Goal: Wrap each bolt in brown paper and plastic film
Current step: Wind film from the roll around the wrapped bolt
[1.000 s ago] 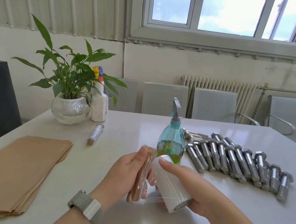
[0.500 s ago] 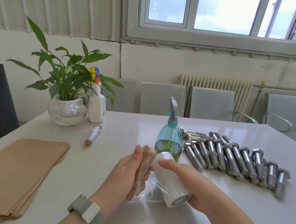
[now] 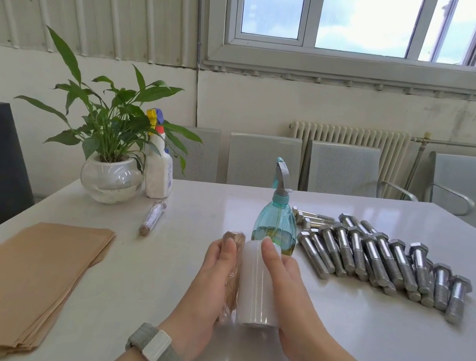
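Room: white table (image 3: 361, 338) under a window, with metal chairs and a radiator at the far side.
Left hand (image 3: 212, 281): curled round a paper-wrapped bolt (image 3: 232, 275), held upright near the middle of the table with clear film already clinging to it.
Right hand (image 3: 285, 286): fingers wrapped round the roll of film (image 3: 257, 291), pressed against the bolt's right side.
Handling: the bolt is probably heavy and stiff; grip its middle firmly, because the film makes it slippery. The film is thin and stretchy and likely to cling or tear, so keep it taut.
Waiting: bare bolts (image 3: 385, 261) lie in a row at right; a stack of brown paper (image 3: 15, 280) lies at near left.
Done: one wrapped bolt (image 3: 152, 218) lies near the potted plant (image 3: 112, 143).
Others: a blue spray bottle (image 3: 277, 217) stands just beyond the hands.
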